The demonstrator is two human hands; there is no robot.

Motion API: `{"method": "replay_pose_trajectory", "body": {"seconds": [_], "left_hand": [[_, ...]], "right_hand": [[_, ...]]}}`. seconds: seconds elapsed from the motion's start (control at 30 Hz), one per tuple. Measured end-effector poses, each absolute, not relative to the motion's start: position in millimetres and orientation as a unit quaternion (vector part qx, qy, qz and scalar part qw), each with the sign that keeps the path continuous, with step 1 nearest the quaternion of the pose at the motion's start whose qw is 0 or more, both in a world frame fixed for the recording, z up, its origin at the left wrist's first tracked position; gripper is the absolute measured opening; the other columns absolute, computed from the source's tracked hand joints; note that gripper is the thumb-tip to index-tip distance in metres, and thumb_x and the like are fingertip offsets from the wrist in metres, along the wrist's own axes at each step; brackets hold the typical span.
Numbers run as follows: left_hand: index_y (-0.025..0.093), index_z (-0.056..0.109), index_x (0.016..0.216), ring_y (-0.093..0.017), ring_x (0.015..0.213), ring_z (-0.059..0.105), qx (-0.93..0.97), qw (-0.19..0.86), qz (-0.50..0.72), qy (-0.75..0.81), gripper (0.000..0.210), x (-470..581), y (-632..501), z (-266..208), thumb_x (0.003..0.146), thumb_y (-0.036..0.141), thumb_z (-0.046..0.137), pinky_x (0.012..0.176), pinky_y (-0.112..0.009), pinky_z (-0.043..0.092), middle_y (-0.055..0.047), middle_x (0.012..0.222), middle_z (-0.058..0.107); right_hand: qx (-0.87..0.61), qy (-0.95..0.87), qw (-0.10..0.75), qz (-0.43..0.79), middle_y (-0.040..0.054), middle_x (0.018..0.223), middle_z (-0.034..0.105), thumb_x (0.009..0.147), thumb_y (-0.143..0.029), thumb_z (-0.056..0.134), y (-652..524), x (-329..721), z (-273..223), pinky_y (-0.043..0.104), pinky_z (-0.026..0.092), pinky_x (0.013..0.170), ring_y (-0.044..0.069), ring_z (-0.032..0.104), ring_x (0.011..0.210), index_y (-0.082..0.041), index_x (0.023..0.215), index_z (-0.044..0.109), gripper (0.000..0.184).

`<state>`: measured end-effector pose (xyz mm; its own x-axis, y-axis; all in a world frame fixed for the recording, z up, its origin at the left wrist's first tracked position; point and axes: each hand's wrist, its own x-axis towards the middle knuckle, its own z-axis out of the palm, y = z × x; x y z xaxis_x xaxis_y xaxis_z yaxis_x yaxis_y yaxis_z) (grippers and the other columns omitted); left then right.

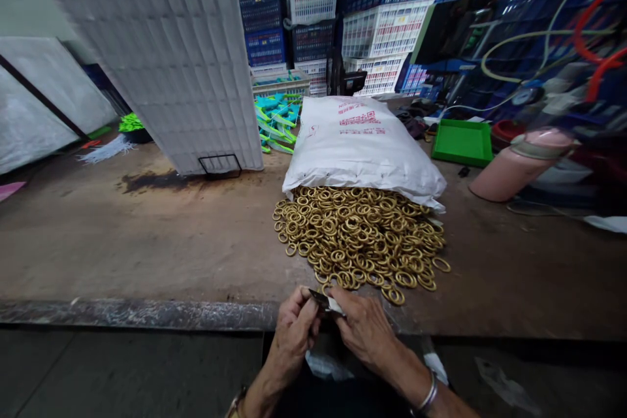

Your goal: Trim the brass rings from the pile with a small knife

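Observation:
Both hands meet at the table's front edge, below a pile of gold-coloured rings. My right hand grips a small tool with a flat dark end and a white part, which looks like a little blade. That dark end reaches across to the fingers of my left hand. My left fingers are pinched together, and whatever lies in them is hidden. The rings spill from the mouth of a white woven sack with red print, lying on the table.
A tall white ribbed panel stands on the wooden table at left. Green and turquoise pieces lie behind the sack. A green tray and a pink bottle are at right. Stacked crates fill the back.

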<state>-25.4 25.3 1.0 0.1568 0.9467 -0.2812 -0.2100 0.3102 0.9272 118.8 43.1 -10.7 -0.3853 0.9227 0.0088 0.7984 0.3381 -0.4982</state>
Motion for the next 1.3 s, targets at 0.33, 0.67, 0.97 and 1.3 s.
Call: {"method": "replay_pose_trajectory", "body": {"seconds": [0.33, 0.67, 0.97, 1.3], "left_hand": [[0.017, 0.046, 0.066, -0.005, 0.04, 0.027, 0.404, 0.624, 0.467, 0.479, 0.034, -24, 23, 7, 0.073, 0.049, 0.054, 0.04, -0.018, 0.022, 0.007, 0.048, 0.036], [0.015, 0.051, 0.071, -0.003, 0.04, 0.029, 0.25, 0.69, 0.533, 0.42, 0.03, -35, 24, 15, 0.073, 0.044, 0.056, 0.036, -0.016, 0.02, 0.001, 0.065, 0.053], [0.019, 0.05, 0.091, -0.002, 0.038, 0.034, 0.173, 0.719, 0.548, 0.391, 0.023, -44, 24, 7, 0.073, 0.031, 0.058, 0.035, -0.014, 0.022, 0.001, 0.068, 0.056], [0.013, 0.053, 0.068, -0.008, 0.056, 0.051, 0.098, 0.736, 0.54, 0.395, 0.023, -45, 29, -1, 0.063, 0.029, 0.07, 0.038, -0.014, 0.03, -0.002, 0.069, 0.057]], "right_hand": [[-0.534, -0.804, 0.128, 0.229, 0.0026, 0.075, 0.065, 0.069, -0.008, 0.037, 44, 119, -8, 0.023, 0.029, 0.057, 0.015, 0.059, 0.068, -0.02, 0.088, 0.051, 0.026], [-0.606, -0.758, 0.152, 0.184, 0.0024, 0.072, 0.065, 0.077, -0.014, 0.036, 46, 127, -21, 0.024, 0.03, 0.055, 0.016, 0.059, 0.062, -0.021, 0.093, 0.052, 0.024], [-0.599, -0.776, 0.128, 0.15, 0.0012, 0.087, 0.064, 0.073, -0.008, 0.044, 43, 112, -15, 0.026, 0.028, 0.06, 0.018, 0.059, 0.073, -0.024, 0.099, 0.048, 0.031], [-0.596, -0.764, 0.159, 0.19, 0.0002, 0.071, 0.061, 0.071, -0.009, 0.041, 48, 117, -21, 0.023, 0.028, 0.057, 0.013, 0.053, 0.063, -0.021, 0.085, 0.05, 0.021]]}}
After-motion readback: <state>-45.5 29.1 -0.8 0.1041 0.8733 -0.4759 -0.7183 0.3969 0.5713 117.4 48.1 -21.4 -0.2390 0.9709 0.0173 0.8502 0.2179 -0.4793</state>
